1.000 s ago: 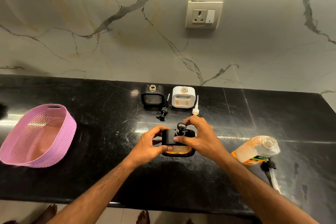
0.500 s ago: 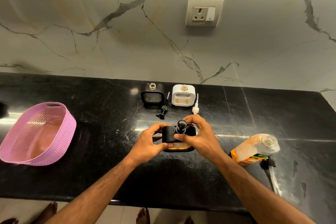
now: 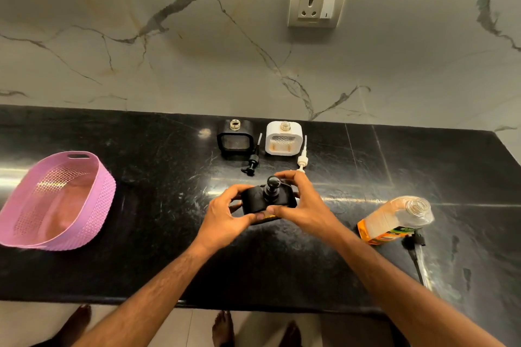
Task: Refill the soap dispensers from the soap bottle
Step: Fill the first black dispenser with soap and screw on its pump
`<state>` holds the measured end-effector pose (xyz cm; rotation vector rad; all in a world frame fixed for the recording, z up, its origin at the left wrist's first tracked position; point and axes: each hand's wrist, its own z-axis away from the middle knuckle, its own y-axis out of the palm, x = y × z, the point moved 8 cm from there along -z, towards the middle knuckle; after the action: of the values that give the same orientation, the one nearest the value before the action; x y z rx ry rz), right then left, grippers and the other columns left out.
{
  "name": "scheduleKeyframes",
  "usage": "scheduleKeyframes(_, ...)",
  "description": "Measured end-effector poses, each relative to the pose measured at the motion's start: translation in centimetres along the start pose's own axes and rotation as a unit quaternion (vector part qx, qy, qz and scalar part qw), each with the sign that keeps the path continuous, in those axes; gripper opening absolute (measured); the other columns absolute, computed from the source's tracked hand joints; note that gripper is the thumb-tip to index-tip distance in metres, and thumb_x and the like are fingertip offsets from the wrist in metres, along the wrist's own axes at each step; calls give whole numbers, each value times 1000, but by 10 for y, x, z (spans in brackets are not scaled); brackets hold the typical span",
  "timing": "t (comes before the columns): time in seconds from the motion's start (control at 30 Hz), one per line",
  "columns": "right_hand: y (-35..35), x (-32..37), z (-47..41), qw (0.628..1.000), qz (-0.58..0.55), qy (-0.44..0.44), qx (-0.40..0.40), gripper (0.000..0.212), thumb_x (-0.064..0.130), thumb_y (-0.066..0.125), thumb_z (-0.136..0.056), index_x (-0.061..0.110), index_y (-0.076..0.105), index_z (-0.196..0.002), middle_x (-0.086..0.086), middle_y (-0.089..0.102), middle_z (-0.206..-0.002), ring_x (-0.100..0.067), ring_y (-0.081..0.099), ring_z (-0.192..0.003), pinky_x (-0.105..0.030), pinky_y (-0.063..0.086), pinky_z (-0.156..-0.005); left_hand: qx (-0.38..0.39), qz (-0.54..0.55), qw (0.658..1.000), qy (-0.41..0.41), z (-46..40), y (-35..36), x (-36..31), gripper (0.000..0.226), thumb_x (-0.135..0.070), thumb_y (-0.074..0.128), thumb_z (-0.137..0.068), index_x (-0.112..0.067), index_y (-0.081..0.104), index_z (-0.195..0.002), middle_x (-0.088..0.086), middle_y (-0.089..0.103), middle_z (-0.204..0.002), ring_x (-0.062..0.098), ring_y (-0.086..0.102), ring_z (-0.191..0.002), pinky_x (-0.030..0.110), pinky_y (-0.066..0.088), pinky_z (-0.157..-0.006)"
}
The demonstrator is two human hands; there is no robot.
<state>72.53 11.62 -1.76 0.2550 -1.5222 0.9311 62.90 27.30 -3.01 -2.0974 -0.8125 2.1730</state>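
Your left hand [image 3: 222, 217] and right hand [image 3: 303, 207] both grip the black soap dispenser [image 3: 258, 201] between them, over the bench [image 3: 141, 262]; your right fingers curl by its pump. The uncapped soap bottle [image 3: 394, 220] lies to the right of your right hand

This looks like a home kitchen or washroom counter: a polished black stone countertop [image 3: 141, 205] runs wall to wall beneath a pale marble-veined backsplash [image 3: 141, 36], with a wall socket and switch plate [image 3: 317, 4] set into it. On the counter sit household items: a pink perforated plastic basket [image 3: 56, 200], small square soap dispensers in black [image 3: 235, 136] and white [image 3: 284, 138] standing by the wall, and a clear soap bottle [image 3: 394, 220] of orange liquid lying on its side. Bare feet [image 3: 224, 327] on a tiled floor below the counter edge add to the domestic feel
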Motion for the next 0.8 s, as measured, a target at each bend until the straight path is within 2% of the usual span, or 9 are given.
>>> scheduleKeyframes(0.07, 2, -2, -4, 998, 50, 2, 48, 70, 20, 79, -80, 27, 44, -140, 6, 47, -141, -6, 43, -135, -24, 37, -109, -10, 3, 1000, -1, 1, -4, 5, 56, -24, 92, -69, -24, 66, -119, -16, 71, -112, 1, 66, -110, 29, 53, -100)
scheduleKeyframes(0.13, 4, -2, -12, 992, 109, -4, 58, 69, 11, 73, -82, 24, 44, -143, 3, 47, -143, -10, 44, -134, -34, 39, -112, -25, 8, 1000, -4, 4, -8, 10, 56, -26, 90, -67, -24, 66, -117, -15, 72, -110, 5, 67, -108, 32, 54, -99)
scheduleKeyframes(0.2, 10, 4, -22, 989, 133, -15, 70, 64, 1, 67, -81, 21, 49, -139, 1, 51, -137, -9, 48, -125, -32, 42, -110, -43, 12, 999, -10, 9, -15, 14, 54, -23, 91, -67, -27, 66, -115, -18, 71, -110, 5, 67, -108, 30, 54, -98)
scheduleKeyframes(0.3, 26, 18, -40, 979, 171, -49, 96, 59, -4, 66, -81, 20, 55, -135, 1, 53, -130, -5, 47, -116, -25, 42, -104, -86, 13, 996, -24, 17, -31, 22, 55, -14, 92, -68, -29, 65, -113, -16, 71, -109, 2, 66, -106, 27, 54, -97)
scheduleKeyframes(0.37, 42, 26, -54, 974, 183, -72, 113, 56, -4, 67, -82, 20, 58, -132, 0, 56, -128, -9, 51, -114, -29, 48, -100, -117, 3, 993, -28, 23, -46, 28, 57, -14, 93, -66, -35, 63, -110, -15, 70, -109, 3, 67, -105, 28, 54, -96)
scheduleKeyframes(0.47, 70, 36, -73, 962, 206, -98, 149, 52, 0, 69, -84, 22, 59, -130, -2, 61, -126, -17, 55, -117, -39, 49, -103, -139, -7, 989, -55, 34, -65, 40, 56, -21, 94, -65, -31, 60, -109, -13, 68, -111, 6, 67, -106, 28, 54, -94)
scheduleKeyframes(0.6, 114, 52, -91, 944, 221, -128, 208, 52, 0, 69, -83, 22, 61, -129, -1, 64, -126, -19, 57, -120, -41, 48, -104, -165, -1, 981, -99, 54, -86, 63, 63, -27, 95, -63, -31, 54, -111, -13, 66, -118, 7, 65, -112, 32, 55, -95)
scheduleKeyframes(0.73, 152, 59, -96, 928, 232, -138, 257, 58, -11, 62, -80, 18, 62, -131, -5, 62, -131, -22, 56, -124, -35, 47, -104, -198, 6, 971, -137, 72, -101, 85, 68, -23, 97, -59, -40, 50, -105, -9, 63, -120, 11, 64, -114, 36, 58, -93)
scheduleKeyframes(0.8, 170, 62, -95, 921, 227, -148, 279, 58, -12, 60, -79, 15, 62, -130, -6, 63, -132, -21, 55, -124, -30, 45, -102, -198, 5, 967, -159, 80, -106, 95, 69, -24, 97, -57, -37, 49, -106, -11, 61, -121, 10, 63, -116, 37, 59, -92)
